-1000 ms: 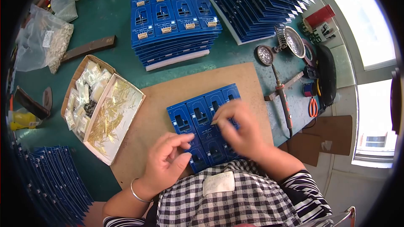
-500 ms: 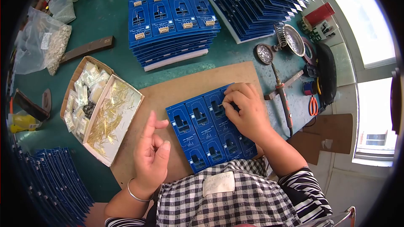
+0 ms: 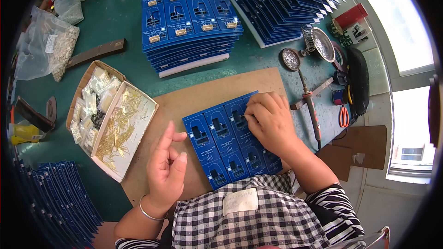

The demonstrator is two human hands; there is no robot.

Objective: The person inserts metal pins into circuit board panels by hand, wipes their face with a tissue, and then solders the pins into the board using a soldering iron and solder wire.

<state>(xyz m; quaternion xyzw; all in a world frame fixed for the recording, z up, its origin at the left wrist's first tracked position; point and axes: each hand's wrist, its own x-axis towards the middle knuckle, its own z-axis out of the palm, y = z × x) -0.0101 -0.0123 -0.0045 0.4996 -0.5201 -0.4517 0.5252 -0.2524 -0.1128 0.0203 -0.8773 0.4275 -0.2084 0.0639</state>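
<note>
The left forearm (image 3: 134,227) enters from the near left and slants far and right, its wrist (image 3: 159,199) roughly in line with it. The left hand (image 3: 165,170) is held loosely apart, palm turned right, index finger (image 3: 164,142) pointing far, thumb (image 3: 177,170) raised and other fingers partly bent. The right forearm (image 3: 314,168) angles from the near right toward the far left. The right hand (image 3: 271,122) reaches farther, back upward, fingers curled, fingertips (image 3: 249,116) pinched together at its left side.

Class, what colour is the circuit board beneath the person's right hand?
The circuit board is blue, as the head view shows.
</note>
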